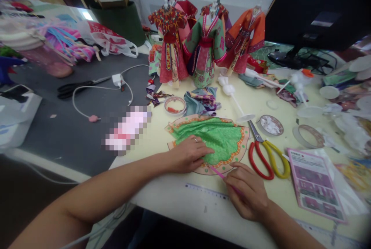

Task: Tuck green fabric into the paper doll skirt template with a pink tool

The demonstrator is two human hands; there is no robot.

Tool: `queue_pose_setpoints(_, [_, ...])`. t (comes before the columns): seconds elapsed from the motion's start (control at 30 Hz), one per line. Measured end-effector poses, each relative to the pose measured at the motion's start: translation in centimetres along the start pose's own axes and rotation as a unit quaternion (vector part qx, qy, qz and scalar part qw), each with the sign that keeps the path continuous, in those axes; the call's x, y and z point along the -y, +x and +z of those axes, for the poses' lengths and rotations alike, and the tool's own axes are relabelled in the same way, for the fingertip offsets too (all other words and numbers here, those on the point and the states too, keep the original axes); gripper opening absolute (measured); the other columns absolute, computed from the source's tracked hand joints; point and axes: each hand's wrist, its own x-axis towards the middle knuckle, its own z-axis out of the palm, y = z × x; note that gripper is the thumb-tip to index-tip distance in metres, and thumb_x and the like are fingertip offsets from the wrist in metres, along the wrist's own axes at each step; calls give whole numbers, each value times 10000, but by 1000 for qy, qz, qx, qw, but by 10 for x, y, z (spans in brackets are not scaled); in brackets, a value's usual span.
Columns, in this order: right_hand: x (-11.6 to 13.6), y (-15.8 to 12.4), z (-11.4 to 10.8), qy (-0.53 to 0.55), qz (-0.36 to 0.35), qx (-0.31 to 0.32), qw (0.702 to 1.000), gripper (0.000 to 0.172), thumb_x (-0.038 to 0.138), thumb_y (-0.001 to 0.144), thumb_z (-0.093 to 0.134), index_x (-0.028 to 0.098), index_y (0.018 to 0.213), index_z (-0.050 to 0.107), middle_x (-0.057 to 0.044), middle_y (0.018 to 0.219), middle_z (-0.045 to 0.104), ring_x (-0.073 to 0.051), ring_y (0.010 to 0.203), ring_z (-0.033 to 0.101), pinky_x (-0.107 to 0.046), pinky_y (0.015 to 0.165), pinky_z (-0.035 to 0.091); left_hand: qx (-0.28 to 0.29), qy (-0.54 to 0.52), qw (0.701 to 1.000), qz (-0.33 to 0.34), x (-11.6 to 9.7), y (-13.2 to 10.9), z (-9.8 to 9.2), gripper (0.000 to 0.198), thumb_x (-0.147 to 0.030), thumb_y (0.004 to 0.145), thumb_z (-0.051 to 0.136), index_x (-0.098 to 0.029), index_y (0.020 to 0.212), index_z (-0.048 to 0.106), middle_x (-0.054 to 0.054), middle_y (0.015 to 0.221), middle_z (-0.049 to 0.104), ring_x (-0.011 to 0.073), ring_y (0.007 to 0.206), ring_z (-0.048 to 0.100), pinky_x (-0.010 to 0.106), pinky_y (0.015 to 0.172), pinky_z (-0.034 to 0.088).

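Note:
A fan-shaped piece of green cloth with an orange scalloped band and a pale peach edge lies on the cream tabletop, its upper part rumpled. My left hand, with a ring on one finger, rests on the cloth, index finger stretched out and the others bent against it. Between the fingers of my right hand is a slim pink pen-like tool; its tip meets the cloth's lower border near my left fingertips. Whether it is a pen cannot be made out. A clear ruler lies just below the cloth.
Red-and-yellow-handled scissors lie right of the cloth, near tape rolls and a printed card. Several dressed doll stands rise behind. Black scissors and a white cable occupy the dark mat; a monitor stands back right.

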Motion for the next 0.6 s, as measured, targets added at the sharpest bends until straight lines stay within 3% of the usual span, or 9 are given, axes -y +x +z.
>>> queue_pose_setpoints(0.6, [4,2,-1,-16,-6,10,1000,277,-16,677,540,103,926,569,-64,736,568,-147,696,518,-448,791,500,8,4,1000,-9,-1,-1,0,278,-187,822,498,-157,1091,564,58,878,636,205,878,512,339,800,382])
